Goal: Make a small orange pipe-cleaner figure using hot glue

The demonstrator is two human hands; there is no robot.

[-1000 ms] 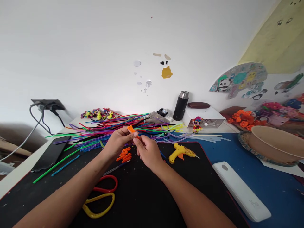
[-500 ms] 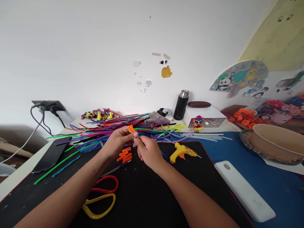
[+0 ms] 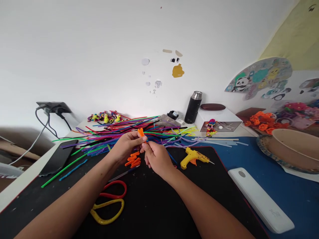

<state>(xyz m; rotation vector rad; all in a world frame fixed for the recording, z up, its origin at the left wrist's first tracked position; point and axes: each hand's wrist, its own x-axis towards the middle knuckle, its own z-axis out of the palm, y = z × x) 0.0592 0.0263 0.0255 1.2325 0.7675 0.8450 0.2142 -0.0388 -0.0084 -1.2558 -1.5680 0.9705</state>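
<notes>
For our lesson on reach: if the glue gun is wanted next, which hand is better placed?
Likely the right hand: the glue gun lies to its right, grip end toward it, while the left hand is farther away. Both seem busy with an orange piece.

Wall: one black socket block (image 3: 53, 107), plugs inserted; one mustard-yellow sticker (image 3: 178, 71); one fan-shaped sticker sheet (image 3: 260, 75), panda at its left end. Rear of desk: one black flask (image 3: 193, 109), silver top, upright; just beside it, one white box (image 3: 227, 115) with a dark brown oval case (image 3: 213, 107) lying on top. Far left: one black phone (image 3: 58, 158), flat. Right: one long white case (image 3: 260, 199), rounded corners, mostly on blue covering (image 3: 302, 199); one beige basin (image 3: 291, 141), cut by the picture's edge.
</notes>
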